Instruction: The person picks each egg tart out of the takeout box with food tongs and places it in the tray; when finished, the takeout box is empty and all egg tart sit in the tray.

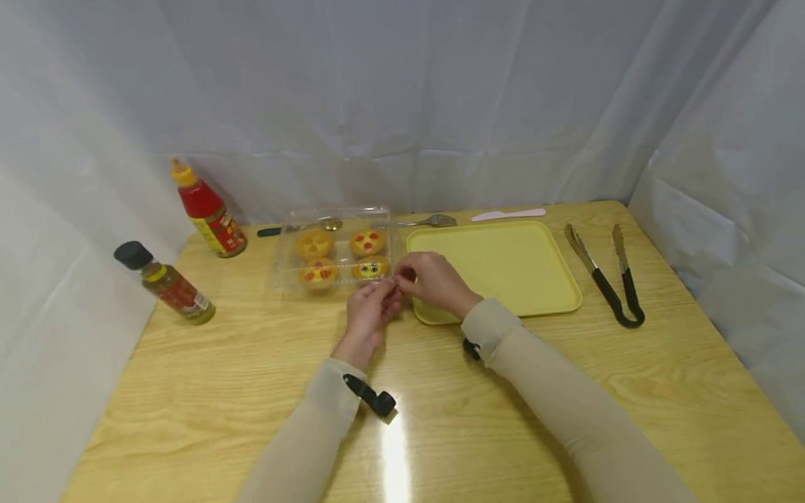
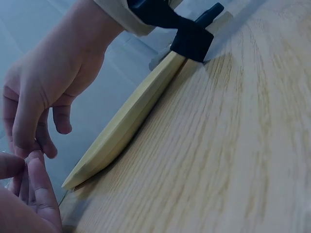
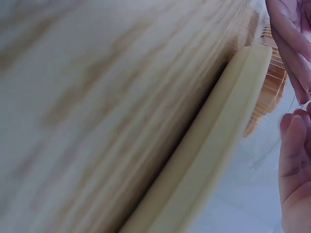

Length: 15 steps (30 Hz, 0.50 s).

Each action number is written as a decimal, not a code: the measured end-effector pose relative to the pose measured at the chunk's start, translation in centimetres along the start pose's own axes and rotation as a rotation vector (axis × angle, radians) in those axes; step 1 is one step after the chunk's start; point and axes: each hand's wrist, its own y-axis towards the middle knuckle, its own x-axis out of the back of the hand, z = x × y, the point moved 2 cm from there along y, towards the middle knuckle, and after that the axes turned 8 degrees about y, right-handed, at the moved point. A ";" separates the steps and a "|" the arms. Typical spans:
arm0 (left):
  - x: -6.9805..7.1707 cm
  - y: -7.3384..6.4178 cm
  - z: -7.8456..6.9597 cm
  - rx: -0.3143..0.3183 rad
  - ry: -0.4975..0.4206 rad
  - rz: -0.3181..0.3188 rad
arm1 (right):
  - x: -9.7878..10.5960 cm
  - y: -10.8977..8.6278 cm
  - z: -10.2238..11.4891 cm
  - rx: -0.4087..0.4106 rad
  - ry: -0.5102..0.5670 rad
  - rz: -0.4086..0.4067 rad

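A clear plastic box (image 1: 286,269) with several small topped tarts (image 1: 316,244) in it sits left of a yellow tray (image 1: 503,269). At the box's front right corner, my left hand (image 1: 370,311) pinches the edge between thumb and fingers. My right hand (image 1: 437,283) reaches over the tray's left end and pinches at the same corner, its fingertips meeting the left ones. In the left wrist view the fingertips of the right hand (image 2: 53,77) and left hand (image 2: 34,204) touch. The exact bit of plastic between them is mostly hidden.
Behind the box lie a dark-handled spoon (image 1: 270,231) and a fork (image 1: 440,220). A pink knife (image 1: 509,214) lies behind the tray, and black-handled tongs (image 1: 606,290) to its right. A red sauce bottle (image 1: 214,220) and a black-capped seasoning bottle (image 1: 172,290) stand at the left.
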 end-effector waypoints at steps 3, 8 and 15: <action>0.0 0.1 0.0 -0.001 0.000 0.003 | 0.1 0.0 0.0 0.008 -0.036 0.019; -0.3 0.1 -0.1 -0.005 0.005 0.011 | 0.3 0.1 0.2 0.040 -0.133 0.034; -0.3 0.3 -0.3 0.024 0.008 0.026 | 0.5 0.5 0.6 0.022 -0.160 0.060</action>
